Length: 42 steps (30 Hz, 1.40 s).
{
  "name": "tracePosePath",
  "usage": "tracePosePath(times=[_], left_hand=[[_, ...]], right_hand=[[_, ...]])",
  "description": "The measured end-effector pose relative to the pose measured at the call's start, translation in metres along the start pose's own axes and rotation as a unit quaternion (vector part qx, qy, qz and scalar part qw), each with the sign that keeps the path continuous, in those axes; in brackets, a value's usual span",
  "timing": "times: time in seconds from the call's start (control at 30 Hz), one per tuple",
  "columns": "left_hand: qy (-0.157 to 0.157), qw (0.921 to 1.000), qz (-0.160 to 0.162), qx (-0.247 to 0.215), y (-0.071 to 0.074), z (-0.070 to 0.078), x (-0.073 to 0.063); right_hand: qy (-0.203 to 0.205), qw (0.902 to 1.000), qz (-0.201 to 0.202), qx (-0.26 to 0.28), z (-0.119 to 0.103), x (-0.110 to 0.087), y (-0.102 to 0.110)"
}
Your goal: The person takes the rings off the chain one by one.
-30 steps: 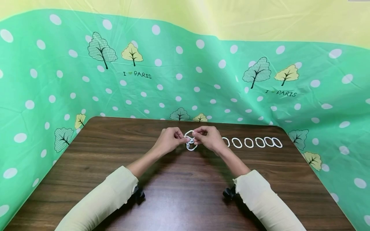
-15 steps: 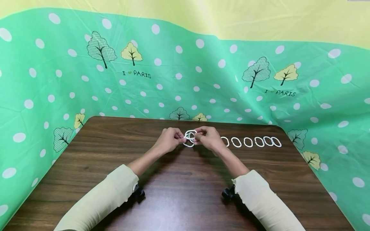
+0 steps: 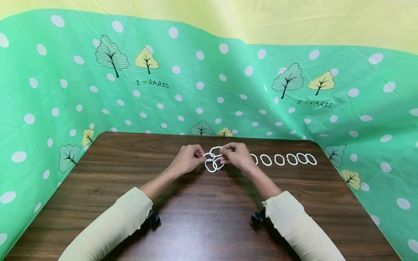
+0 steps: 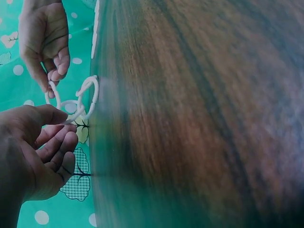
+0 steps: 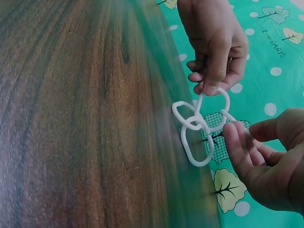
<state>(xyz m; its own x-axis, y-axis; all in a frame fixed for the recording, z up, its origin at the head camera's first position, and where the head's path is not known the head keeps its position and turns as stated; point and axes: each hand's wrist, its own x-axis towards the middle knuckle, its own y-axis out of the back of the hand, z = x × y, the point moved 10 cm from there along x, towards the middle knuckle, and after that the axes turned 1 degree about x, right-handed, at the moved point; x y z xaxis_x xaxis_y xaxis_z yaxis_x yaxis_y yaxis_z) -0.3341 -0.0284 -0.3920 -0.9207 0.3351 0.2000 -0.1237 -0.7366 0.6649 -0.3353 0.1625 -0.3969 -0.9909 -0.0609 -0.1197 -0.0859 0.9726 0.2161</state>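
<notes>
Several white oval plastic links hang joined as a short chain between my hands, above the far part of the table. My left hand (image 3: 188, 158) pinches one link (image 5: 228, 99) between thumb and fingers. Another link (image 5: 229, 115), threaded through that one, is pinched by my right hand (image 3: 236, 156); its far end is hidden by the fingers. Below the left hand's link dangle a side link (image 5: 176, 110) and a lower link (image 5: 185, 145), looped together. In the left wrist view the chain (image 4: 95, 97) hangs near the table's edge.
On the brown wooden table (image 3: 209, 217), a row of loose white links (image 3: 279, 165) lies right of my right hand, the two at the far end overlapping. A green dotted cloth (image 3: 202, 101) with printed trees surrounds the table's back and sides.
The links were bunched closely between the hands; now they are spread out, with the right hand's link standing at the top. My left hand has shifted slightly left.
</notes>
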Motion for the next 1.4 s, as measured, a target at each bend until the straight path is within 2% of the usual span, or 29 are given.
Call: tracePosePath(times=[0.03, 0.13, 0.2, 0.27, 0.37, 0.4, 0.43, 0.63, 0.67, 0.7, 0.8, 0.83, 0.87, 0.97, 1.07, 1.17, 1.27, 1.3, 1.4], left_hand=[[0.01, 0.9999, -0.005, 0.002, 0.001, 0.004, -0.002], [0.009, 0.9998, -0.013, 0.007, -0.001, 0.006, -0.002], [-0.013, 0.9998, -0.011, 0.009, -0.012, -0.015, 0.009], [-0.022, 0.9996, -0.017, 0.006, -0.013, -0.014, 0.01], [-0.034, 0.9992, -0.021, 0.001, -0.014, -0.01, 0.01], [-0.03, 0.9993, -0.024, 0.0, -0.009, 0.003, 0.003], [-0.029, 0.9992, -0.028, 0.0, -0.007, 0.009, 0.001], [-0.006, 0.9993, -0.036, 0.012, -0.01, 0.014, -0.001], [0.01, 0.9991, -0.038, 0.014, -0.007, 0.022, -0.004], [0.014, 0.999, -0.038, 0.017, -0.007, 0.022, -0.004], [0.009, 0.9989, -0.038, 0.025, -0.008, 0.023, -0.003], [0.006, 0.9988, -0.042, 0.025, -0.009, 0.021, -0.002], [-0.007, 0.9988, -0.039, 0.026, -0.014, 0.009, 0.004], [-0.019, 0.9986, -0.041, 0.026, -0.026, -0.018, 0.014], [-0.022, 0.9989, -0.027, 0.032, -0.035, -0.049, 0.024], [-0.017, 0.9987, -0.034, 0.034, -0.032, -0.042, 0.021], [-0.007, 0.9984, -0.052, 0.02, -0.023, -0.019, 0.011], [-0.014, 0.9984, -0.053, 0.016, -0.023, -0.018, 0.011], [-0.003, 0.9984, -0.054, 0.012, -0.014, -0.003, 0.003]], right_hand=[[0.007, 1.0, 0.001, -0.001, -0.002, 0.0, 0.0], [0.03, 0.9995, 0.002, -0.006, -0.006, -0.001, 0.001], [0.043, 0.999, 0.003, -0.01, -0.009, -0.001, 0.001], [0.053, 0.9985, 0.005, -0.015, -0.012, -0.001, 0.002], [0.059, 0.9979, 0.012, -0.026, -0.016, -0.003, 0.003], [0.061, 0.9975, 0.016, -0.031, -0.018, -0.004, 0.004], [0.061, 0.9972, 0.02, -0.038, -0.019, -0.005, 0.005], [0.075, 0.9939, 0.035, -0.074, -0.027, -0.008, 0.007], [0.077, 0.9935, 0.036, -0.077, -0.028, -0.008, 0.007], [0.077, 0.9934, 0.036, -0.078, -0.029, -0.008, 0.007], [0.076, 0.9941, 0.038, -0.067, -0.033, -0.007, 0.011], [0.077, 0.9947, 0.042, -0.054, -0.036, -0.007, 0.014], [0.078, 0.995, 0.049, -0.038, -0.039, -0.006, 0.019], [0.09, 0.993, 0.075, 0.015, -0.05, -0.005, 0.035], [0.101, 0.9901, 0.088, 0.041, -0.058, -0.004, 0.049], [0.092, 0.992, 0.081, 0.03, -0.057, -0.002, 0.056], [0.067, 0.9954, 0.068, 0.008, -0.047, -0.001, 0.059], [0.058, 0.9963, 0.062, -0.002, -0.044, -0.001, 0.06], [0.041, 0.9975, 0.048, -0.031, -0.035, 0.0, 0.063]])
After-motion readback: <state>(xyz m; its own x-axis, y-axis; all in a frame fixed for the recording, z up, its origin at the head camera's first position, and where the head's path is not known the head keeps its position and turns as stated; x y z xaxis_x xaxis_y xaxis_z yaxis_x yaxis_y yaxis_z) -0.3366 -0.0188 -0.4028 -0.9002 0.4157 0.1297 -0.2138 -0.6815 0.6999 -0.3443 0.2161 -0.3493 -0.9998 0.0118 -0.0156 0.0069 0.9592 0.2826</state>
